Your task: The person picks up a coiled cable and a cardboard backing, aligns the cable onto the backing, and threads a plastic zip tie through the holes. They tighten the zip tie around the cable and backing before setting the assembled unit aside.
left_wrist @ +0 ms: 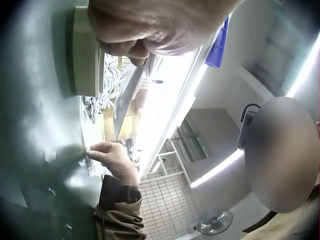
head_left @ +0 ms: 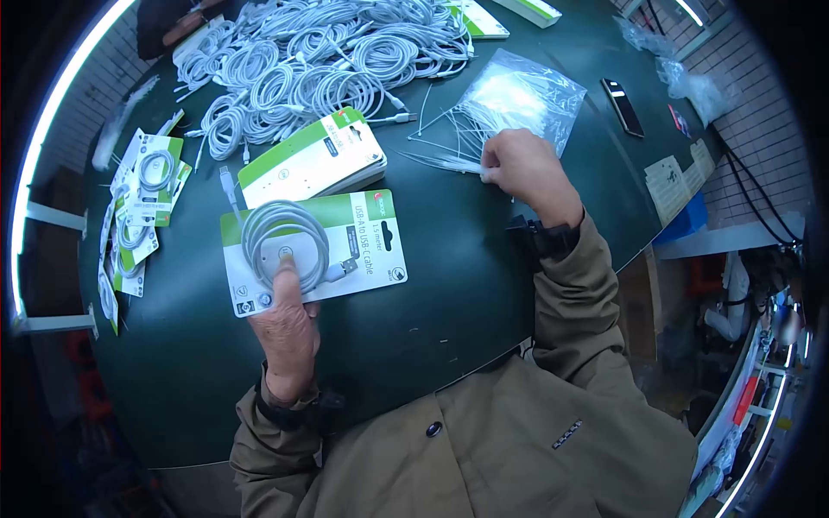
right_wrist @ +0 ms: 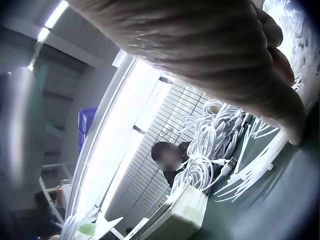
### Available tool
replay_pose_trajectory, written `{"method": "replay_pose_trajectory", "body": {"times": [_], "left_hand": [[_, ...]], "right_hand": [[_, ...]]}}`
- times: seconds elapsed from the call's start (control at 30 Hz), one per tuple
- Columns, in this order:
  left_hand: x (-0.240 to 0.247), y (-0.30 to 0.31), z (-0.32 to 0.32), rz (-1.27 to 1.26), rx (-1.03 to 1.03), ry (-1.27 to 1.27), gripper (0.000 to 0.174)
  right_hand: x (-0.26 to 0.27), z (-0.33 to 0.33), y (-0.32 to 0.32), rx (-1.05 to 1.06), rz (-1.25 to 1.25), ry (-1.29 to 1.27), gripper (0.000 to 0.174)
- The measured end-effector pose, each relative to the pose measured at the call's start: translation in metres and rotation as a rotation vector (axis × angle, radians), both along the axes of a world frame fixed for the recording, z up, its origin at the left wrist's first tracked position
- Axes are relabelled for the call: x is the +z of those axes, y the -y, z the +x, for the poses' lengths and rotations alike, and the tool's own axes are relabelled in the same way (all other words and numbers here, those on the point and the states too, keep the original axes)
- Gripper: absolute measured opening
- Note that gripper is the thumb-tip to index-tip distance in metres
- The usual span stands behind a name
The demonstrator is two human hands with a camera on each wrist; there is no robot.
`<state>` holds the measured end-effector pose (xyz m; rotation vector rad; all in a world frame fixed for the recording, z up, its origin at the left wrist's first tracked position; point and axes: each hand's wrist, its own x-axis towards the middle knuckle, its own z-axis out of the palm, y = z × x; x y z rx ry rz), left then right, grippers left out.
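Note:
My left hand (head_left: 289, 332) grips a green and white retail card (head_left: 380, 246) printed "USB-A to USB-C cable". Its thumb presses inside a coiled grey-white USB cable (head_left: 249, 237) lying on the card's face, with the cable's plugs at either side. To the right, my right hand (head_left: 531, 168) pinches the ends of several white zip ties (head_left: 445, 162), whose tips fan out leftward over the table. Close up in the right wrist view, the zip ties (right_wrist: 265, 167) lie under the fingertips. A clear plastic bag (head_left: 553, 91) with more ties sits just beyond that hand.
A stack of cards (head_left: 302, 164) stands behind the held card. Beyond it spreads a large heap of coiled cables (head_left: 337, 65). Carded cables (head_left: 151, 177) overlap at the left table edge. A phone (head_left: 623, 108) and paper sheets (head_left: 669, 188) lie at the right.

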<state>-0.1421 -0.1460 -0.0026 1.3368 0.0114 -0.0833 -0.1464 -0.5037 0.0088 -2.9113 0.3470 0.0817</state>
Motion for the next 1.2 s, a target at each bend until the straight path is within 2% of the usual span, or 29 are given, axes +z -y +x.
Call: {"method": "replay_pose_trajectory", "body": {"times": [0.13,0.27,0.43,0.53,0.73,0.83,0.97,1.07,1.1,1.2], "left_hand": [[-0.003,0.007,-0.003,-0.008,0.001,-0.010,0.033],[-0.005,0.006,-0.002,-0.021,0.023,-0.007,0.035],[-0.004,0.008,-0.005,-0.022,0.030,-0.015,0.038],[-0.009,0.003,-0.003,-0.052,-0.022,0.003,0.039],[-0.002,0.006,-0.003,-0.007,0.033,0.023,0.037],[0.000,0.005,-0.001,0.043,0.038,0.057,0.035],[0.002,0.004,0.001,0.071,0.055,0.084,0.029],[-0.005,-0.003,0.001,0.149,0.000,0.221,0.024],[0.002,-0.005,-0.002,0.222,0.000,0.226,0.024],[-0.022,-0.013,-0.001,0.355,-0.029,0.488,0.024]], "right_hand": [[-0.006,0.008,-0.003,0.028,0.022,0.042,0.013],[-0.007,0.010,-0.013,0.052,0.067,0.173,0.014],[-0.009,0.011,-0.016,0.023,0.052,0.205,0.013],[-0.016,0.011,-0.014,0.059,0.013,0.339,0.017],[-0.016,0.014,-0.019,0.050,0.099,0.546,0.014],[-0.007,0.012,-0.022,0.076,0.264,0.579,0.012],[0.001,0.012,-0.027,0.066,0.427,0.813,0.012],[0.008,0.012,-0.035,0.013,0.566,0.939,0.009],[0.011,0.010,-0.036,-0.012,0.646,0.900,0.011],[0.011,0.011,-0.038,-0.078,1.142,0.816,0.016]]}}
